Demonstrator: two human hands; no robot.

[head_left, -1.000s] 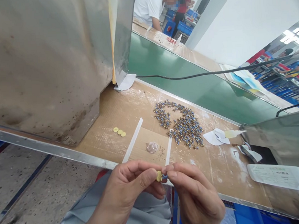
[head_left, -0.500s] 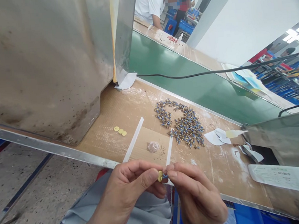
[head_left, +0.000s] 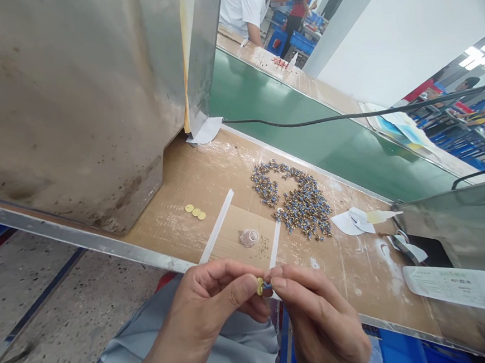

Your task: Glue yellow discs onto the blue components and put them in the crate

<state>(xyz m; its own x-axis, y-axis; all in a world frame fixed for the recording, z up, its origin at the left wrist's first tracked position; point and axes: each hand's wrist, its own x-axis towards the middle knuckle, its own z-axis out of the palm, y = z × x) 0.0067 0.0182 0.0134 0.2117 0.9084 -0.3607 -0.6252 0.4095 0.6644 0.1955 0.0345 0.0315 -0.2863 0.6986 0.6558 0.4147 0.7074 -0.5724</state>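
Between thumb and fingers, my left hand (head_left: 218,303) pinches a small yellow disc (head_left: 259,286), held edge-on above my lap. My right hand (head_left: 320,309) is closed on a small blue part (head_left: 267,286), which meets the disc's face; whether the two are joined I cannot tell. Beyond my hands lies a clear blob (head_left: 249,237) on a cardboard piece, with tiny specks beside it. A pile of small blue and brass-coloured parts (head_left: 305,207) spreads on the cardboard-covered bench (head_left: 170,226). Several yellow discs (head_left: 195,212) rest to the left.
A large metal housing (head_left: 72,105) stands at the left. Behind the bench runs a green belt (head_left: 305,126), crossed by a black cable (head_left: 305,123). To the right lie paper scraps (head_left: 350,221), a glue bottle (head_left: 382,216) and a labelled white bag (head_left: 456,287). A person in white sits opposite.
Both hands stay almost in place, still holding the disc and the blue part together. The right hand shifts very slightly.
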